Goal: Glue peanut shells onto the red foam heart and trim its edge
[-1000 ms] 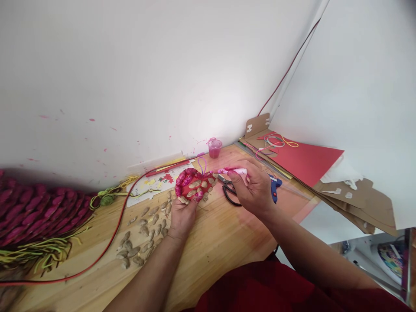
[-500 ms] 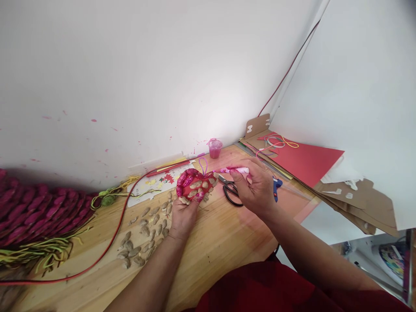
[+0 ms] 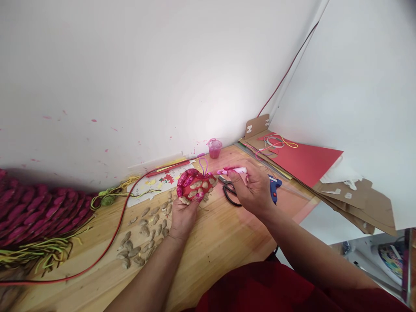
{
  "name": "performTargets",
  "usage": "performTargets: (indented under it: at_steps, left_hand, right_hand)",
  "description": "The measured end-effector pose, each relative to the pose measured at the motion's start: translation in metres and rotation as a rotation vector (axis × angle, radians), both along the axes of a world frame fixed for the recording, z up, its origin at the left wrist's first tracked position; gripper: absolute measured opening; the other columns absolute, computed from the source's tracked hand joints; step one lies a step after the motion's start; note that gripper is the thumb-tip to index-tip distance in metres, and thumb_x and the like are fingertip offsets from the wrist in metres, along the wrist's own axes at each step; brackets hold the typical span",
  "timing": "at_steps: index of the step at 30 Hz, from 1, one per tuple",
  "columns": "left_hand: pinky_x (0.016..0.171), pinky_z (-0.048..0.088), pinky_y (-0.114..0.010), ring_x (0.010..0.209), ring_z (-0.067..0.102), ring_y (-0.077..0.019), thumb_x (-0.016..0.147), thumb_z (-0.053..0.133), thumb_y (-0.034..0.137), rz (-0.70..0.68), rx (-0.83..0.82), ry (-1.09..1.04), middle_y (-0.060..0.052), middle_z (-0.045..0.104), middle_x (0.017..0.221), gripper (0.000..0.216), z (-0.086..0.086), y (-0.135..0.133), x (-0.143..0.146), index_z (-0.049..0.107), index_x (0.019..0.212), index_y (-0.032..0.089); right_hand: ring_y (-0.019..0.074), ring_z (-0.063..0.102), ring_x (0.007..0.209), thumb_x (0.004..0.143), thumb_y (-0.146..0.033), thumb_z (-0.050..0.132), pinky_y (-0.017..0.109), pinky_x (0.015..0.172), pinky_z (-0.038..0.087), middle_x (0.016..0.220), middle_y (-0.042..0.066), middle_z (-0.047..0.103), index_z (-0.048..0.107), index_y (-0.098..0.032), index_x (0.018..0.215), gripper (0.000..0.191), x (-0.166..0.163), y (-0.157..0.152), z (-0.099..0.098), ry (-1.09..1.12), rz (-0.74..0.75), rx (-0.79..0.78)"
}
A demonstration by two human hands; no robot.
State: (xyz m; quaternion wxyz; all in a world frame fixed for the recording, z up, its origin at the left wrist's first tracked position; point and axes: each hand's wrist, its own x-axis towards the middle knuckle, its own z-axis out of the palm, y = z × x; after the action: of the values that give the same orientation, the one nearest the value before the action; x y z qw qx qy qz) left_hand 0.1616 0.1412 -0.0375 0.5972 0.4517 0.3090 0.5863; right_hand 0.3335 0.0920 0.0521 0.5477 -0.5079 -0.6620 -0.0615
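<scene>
My left hand point(image 3: 182, 215) grips the lower edge of a red heart-shaped piece point(image 3: 194, 183) covered with peanut shells, some painted pink, with a purple loop at its top. My right hand point(image 3: 252, 189) is closed round a white, pink-smeared brush point(image 3: 234, 171). The brush's tip points left at the heart's right edge. Both hands hover just above the wooden table point(image 3: 214, 238).
Loose peanut shells point(image 3: 144, 236) lie left of my left hand. Black scissors point(image 3: 230, 190) and a blue glue gun point(image 3: 274, 187) sit under my right hand. A pink paint cup point(image 3: 215, 147) stands by the wall. Red paper point(image 3: 302, 160), cardboard point(image 3: 354, 203), a red cable point(image 3: 107, 247) and pink pieces point(image 3: 29, 212) surround them.
My right hand and the brush have shifted very slightly at the heart's right edge. The left hand and the heart have stayed where they were.
</scene>
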Motion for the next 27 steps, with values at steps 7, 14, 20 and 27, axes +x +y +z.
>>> performTargets:
  at_steps: [7, 14, 20, 27]
  left_hand:
    - [0.097, 0.057, -0.037, 0.101, 0.074, -0.0254, 0.068, 0.091, 0.039, -0.011, 0.009, 0.002, -0.008, 0.081, 0.092, 0.038, -0.002, 0.001, 0.0, 0.079, 0.098, 0.019]
    - [0.085, 0.059, -0.033, 0.081, 0.073, -0.0205, 0.065, 0.093, 0.04, 0.002, -0.016, 0.015, -0.003, 0.078, 0.077, 0.029, -0.002, 0.001, -0.002, 0.078, 0.08, 0.02]
    - [0.08, 0.057, -0.034, 0.08, 0.072, -0.0225, 0.064, 0.093, 0.038, -0.008, -0.066, 0.024, -0.005, 0.077, 0.077, 0.028, -0.002, 0.0, -0.002, 0.076, 0.075, 0.019]
    - [0.068, 0.055, -0.029, 0.07, 0.069, -0.0183, 0.062, 0.094, 0.035, -0.003, -0.083, -0.005, -0.004, 0.077, 0.077, 0.028, -0.004, 0.0, -0.001, 0.076, 0.077, 0.019]
  right_hand:
    - [0.022, 0.066, 0.085, 0.096, -0.021, 0.061, 0.037, 0.079, 0.049, 0.085, 0.003, 0.073, 0.069, -0.023, 0.092, 0.009, 0.002, -0.001, 0.001, -0.046, -0.049, 0.041]
    - [0.0223, 0.065, 0.087, 0.096, -0.023, 0.062, 0.038, 0.079, 0.049, 0.088, 0.004, 0.074, 0.07, -0.022, 0.095, 0.009, 0.0, -0.001, -0.006, -0.027, 0.017, -0.01]
    - [0.0226, 0.065, 0.087, 0.097, -0.024, 0.061, 0.039, 0.08, 0.049, 0.089, 0.004, 0.074, 0.07, -0.023, 0.096, 0.009, 0.001, -0.001, -0.005, -0.04, -0.004, 0.016]
    - [0.024, 0.065, 0.089, 0.096, -0.026, 0.061, 0.041, 0.081, 0.049, 0.088, 0.006, 0.074, 0.07, -0.023, 0.095, 0.009, 0.003, 0.002, -0.01, -0.056, -0.015, 0.016]
